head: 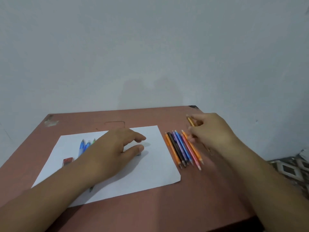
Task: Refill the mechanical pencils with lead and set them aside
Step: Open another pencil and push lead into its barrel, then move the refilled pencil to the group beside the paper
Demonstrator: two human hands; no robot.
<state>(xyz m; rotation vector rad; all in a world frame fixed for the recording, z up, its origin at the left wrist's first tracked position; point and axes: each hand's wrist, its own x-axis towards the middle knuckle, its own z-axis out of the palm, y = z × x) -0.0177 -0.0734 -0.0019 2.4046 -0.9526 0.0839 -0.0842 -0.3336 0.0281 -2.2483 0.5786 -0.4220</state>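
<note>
Head view: nearest, the left hand (115, 148) hovers over the white paper sheet (150, 173), fingers loosely bent, a small grey bit under its thumb, whether held I cannot tell. Behind its wrist lie blue and green mechanical pencils (85, 146) and a red lead case (67, 160), likely unfilled. By the desk's (167, 215) right edge, six slim pencils (183, 148) seem set aside; beyond, the right hand (212, 131) pinches a yellow pencil (190, 121).

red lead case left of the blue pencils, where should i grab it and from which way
Pinch the red lead case across its two long sides, coming from above. It lies flat on the white paper, with the blue pencils to its right, so its left side is freer.
</note>
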